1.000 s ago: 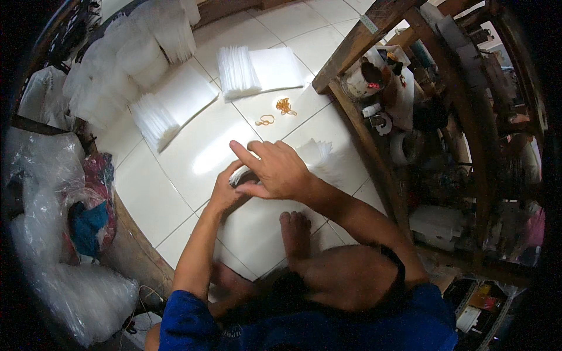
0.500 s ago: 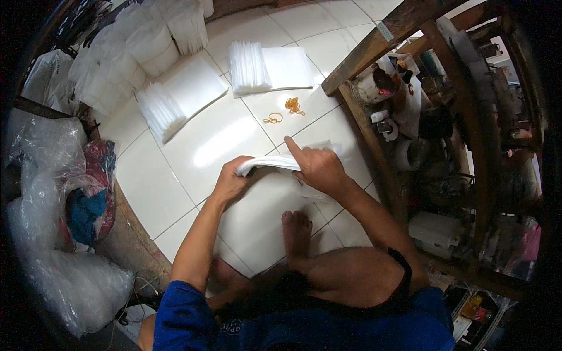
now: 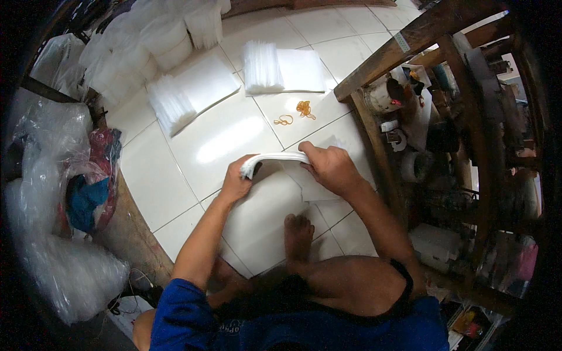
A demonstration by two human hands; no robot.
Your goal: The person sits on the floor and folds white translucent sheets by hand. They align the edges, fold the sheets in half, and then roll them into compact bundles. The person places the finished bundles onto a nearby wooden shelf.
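Grips white bundle (image 3: 276,156) at opposite sides with left hand (image 3: 236,180) and right hand (image 3: 335,168), arched lengthwise between them, left to right.

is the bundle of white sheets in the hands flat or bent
Bent: the bundle of white sheets curves in an arch between the left hand and the right hand.

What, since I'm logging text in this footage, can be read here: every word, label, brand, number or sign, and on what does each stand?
Blue shirt: small pale lettering; I won't copy it.
Pale green strip on the wooden rack: any marks too small to read.
Containers on the rack: any labels too small or dark to read.
White bundle in the left hand and right hand: no lettering visible.
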